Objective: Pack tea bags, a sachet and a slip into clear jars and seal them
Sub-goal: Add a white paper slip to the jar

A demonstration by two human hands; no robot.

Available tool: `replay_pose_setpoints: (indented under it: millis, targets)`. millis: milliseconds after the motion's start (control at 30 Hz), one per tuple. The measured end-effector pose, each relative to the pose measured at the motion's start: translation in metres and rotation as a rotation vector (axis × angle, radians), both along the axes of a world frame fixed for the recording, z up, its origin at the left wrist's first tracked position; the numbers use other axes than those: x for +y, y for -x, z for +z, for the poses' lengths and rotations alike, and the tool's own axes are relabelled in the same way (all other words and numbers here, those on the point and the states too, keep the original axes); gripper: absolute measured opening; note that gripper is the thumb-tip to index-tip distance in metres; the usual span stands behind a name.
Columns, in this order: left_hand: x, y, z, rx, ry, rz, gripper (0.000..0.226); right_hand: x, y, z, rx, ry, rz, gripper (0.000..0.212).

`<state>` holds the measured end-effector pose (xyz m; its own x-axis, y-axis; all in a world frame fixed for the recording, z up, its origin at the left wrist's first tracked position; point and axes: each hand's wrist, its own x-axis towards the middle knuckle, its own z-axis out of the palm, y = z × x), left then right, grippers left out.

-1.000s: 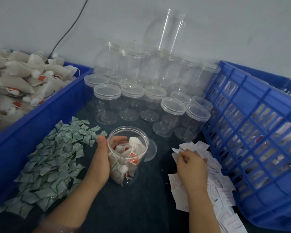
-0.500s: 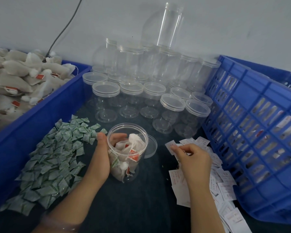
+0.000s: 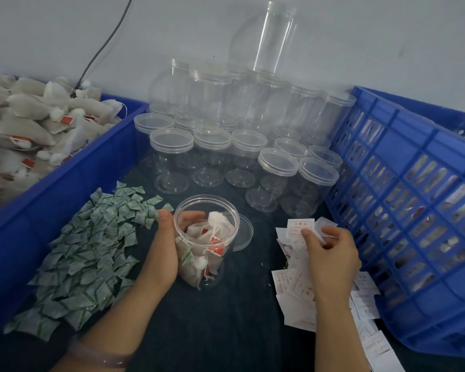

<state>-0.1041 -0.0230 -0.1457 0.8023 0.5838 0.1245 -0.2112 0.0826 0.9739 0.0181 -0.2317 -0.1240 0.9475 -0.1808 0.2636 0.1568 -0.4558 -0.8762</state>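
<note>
Two big blue crates stand at the sides. I see the left crate [image 3: 51, 200] heaped with tea bags [image 3: 24, 135], and the right crate [image 3: 419, 146] across from it. Between them, at the back, is a stack of empty jars [image 3: 226, 116]. A pile of green sachets [image 3: 86, 251] lies on the left and a pile of slips [image 3: 295, 296] on the right. The open jar [image 3: 207, 245] stands in the middle with tea bags inside. The left hand [image 3: 163, 253] grips its side. The right hand [image 3: 330, 253] pinches one slip [image 3: 300, 228] above the pile. The lid [image 3: 243, 232] lies just behind the jar.
</note>
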Motion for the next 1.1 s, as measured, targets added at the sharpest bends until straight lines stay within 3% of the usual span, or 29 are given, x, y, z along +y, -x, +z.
replay_pose_setpoints:
  millis: [433,767,867,1100]
  targets:
    - [-0.001,0.002,0.002,-0.007,-0.001,-0.008,0.087,-0.004,-0.003,-0.002,-0.032,-0.028,0.033,0.004]
    - [-0.002,0.001,0.003,-0.001,0.007,-0.002,0.086,-0.012,-0.005,-0.003,-0.066,-0.008,-0.034,0.025]
    - [-0.002,0.001,0.003,0.012,0.018,-0.007,0.085,-0.007,-0.001,0.003,-0.094,-0.092,-0.045,0.026]
    - [-0.003,0.000,0.005,-0.006,0.062,-0.034,0.087,0.033,0.033,0.026,-0.099,-0.526,0.162,0.022]
